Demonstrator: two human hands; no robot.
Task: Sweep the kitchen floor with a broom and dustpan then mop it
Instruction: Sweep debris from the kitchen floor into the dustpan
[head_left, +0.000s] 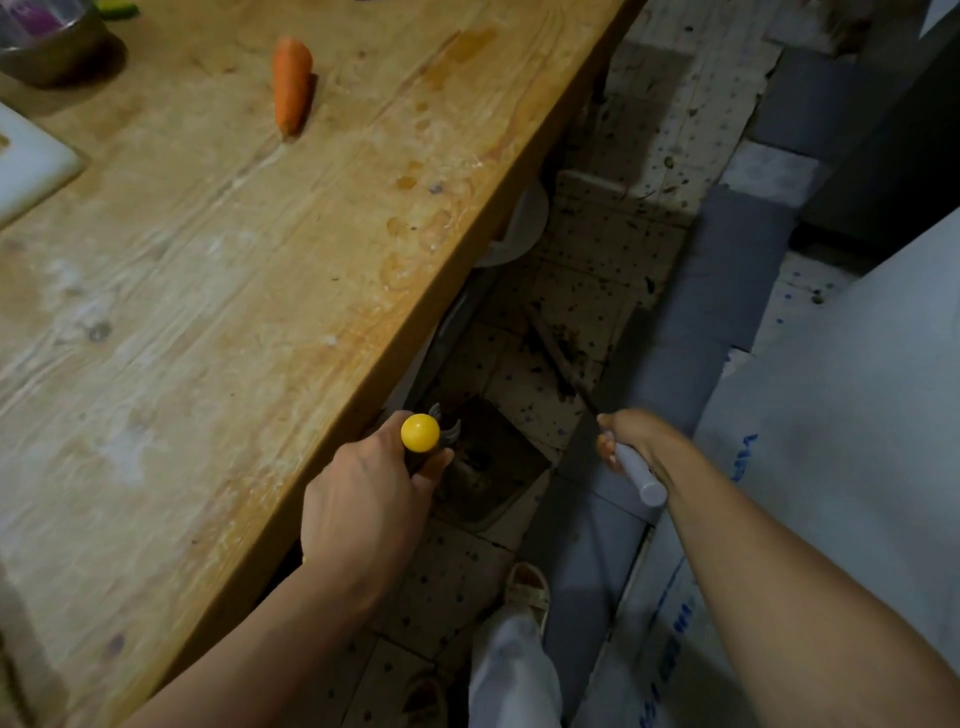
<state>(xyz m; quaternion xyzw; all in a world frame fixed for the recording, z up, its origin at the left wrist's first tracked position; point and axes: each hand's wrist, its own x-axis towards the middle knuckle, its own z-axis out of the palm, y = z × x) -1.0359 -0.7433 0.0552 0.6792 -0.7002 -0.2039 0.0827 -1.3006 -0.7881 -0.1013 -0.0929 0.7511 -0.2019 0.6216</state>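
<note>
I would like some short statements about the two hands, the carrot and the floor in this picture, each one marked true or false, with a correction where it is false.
1. The left hand grips a handle with a yellow knob on top. True.
2. The right hand is empty. False: it holds a grey handle.
3. The carrot lies on the floor. False: it lies on the wooden table.
4. Dark debris is scattered over the tiled floor. True.
5. The dustpan sits on the floor by the table's edge. True.
</note>
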